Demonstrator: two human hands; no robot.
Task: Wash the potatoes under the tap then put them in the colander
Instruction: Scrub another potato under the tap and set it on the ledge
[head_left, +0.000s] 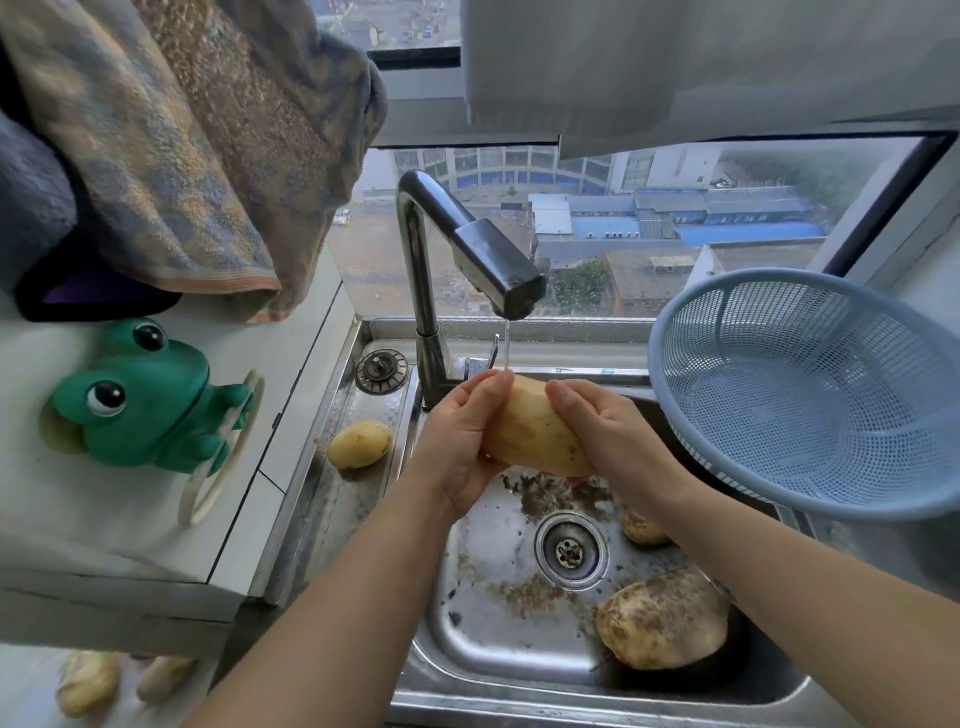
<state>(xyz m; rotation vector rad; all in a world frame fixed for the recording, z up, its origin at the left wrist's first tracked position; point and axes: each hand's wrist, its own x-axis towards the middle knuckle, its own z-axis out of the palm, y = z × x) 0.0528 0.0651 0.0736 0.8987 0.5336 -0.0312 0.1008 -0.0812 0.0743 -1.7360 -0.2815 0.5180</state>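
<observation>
Head view: potato gripped between left hand and right hand, seemingly under tap.

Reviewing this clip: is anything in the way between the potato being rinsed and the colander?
Nothing visible does. The left hand and right hand hold the potato under the tap. The blue colander sits tilted at the right edge of the sink, its open mouth unobstructed and with nothing inside.

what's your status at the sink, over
Hands: left hand and right hand both grip one potato under the running tap. Blue colander empty; two dirty potatoes wait in the sink. Nothing in the way.
</observation>
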